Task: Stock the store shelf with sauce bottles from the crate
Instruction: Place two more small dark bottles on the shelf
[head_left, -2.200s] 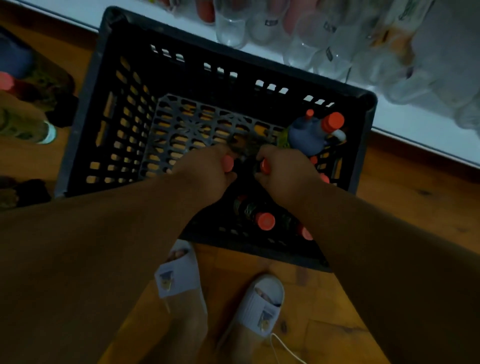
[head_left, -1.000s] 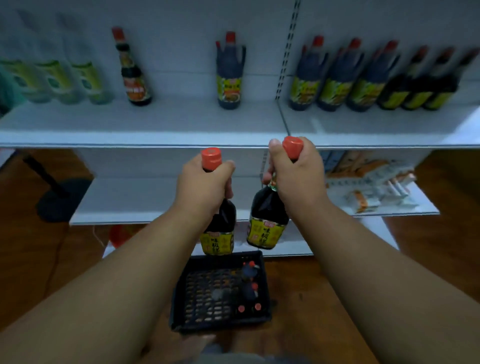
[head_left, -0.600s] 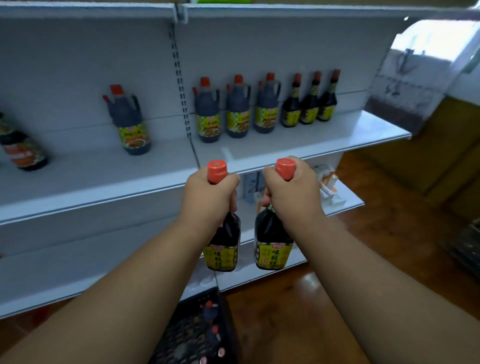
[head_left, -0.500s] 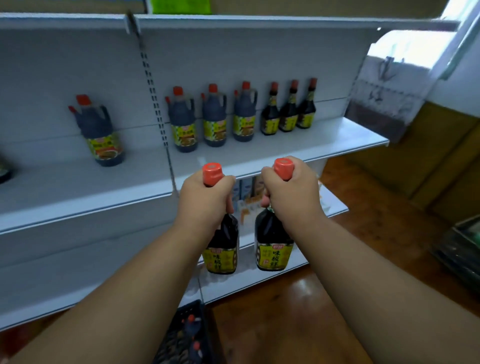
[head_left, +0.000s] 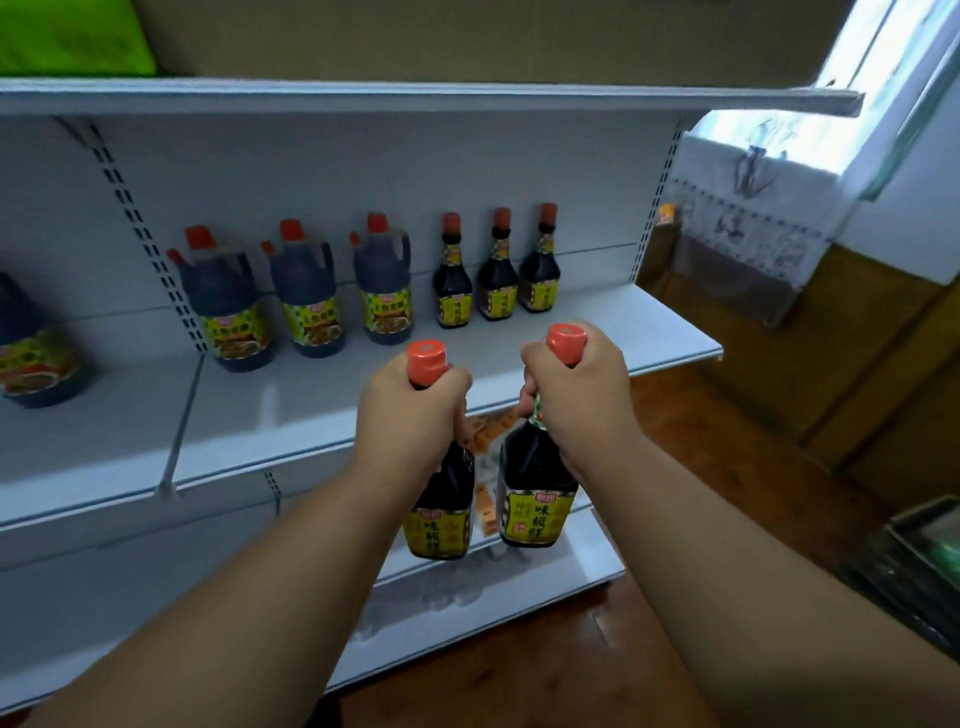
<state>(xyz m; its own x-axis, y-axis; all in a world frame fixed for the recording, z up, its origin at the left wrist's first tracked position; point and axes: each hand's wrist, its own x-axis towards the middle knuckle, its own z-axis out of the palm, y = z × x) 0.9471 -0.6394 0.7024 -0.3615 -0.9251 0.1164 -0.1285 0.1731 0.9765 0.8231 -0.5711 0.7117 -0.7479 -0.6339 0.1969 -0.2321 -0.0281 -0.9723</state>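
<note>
Dark-glass sauce bottles hang upright, one per hand, in front of the shelf's front edge. Left hand (head_left: 413, 415) has its fingers wrapped round the neck of the left bottle (head_left: 441, 512), just under its red cap. Right hand (head_left: 576, 400) grips the neck of the right bottle (head_left: 535, 512) likewise. Both bottles sit just beside each other, clear of the white shelf (head_left: 311, 410). Along the shelf's rear edge stand three matching small bottles (head_left: 496, 270) and, left of these, three large jugs (head_left: 306, 296).
</note>
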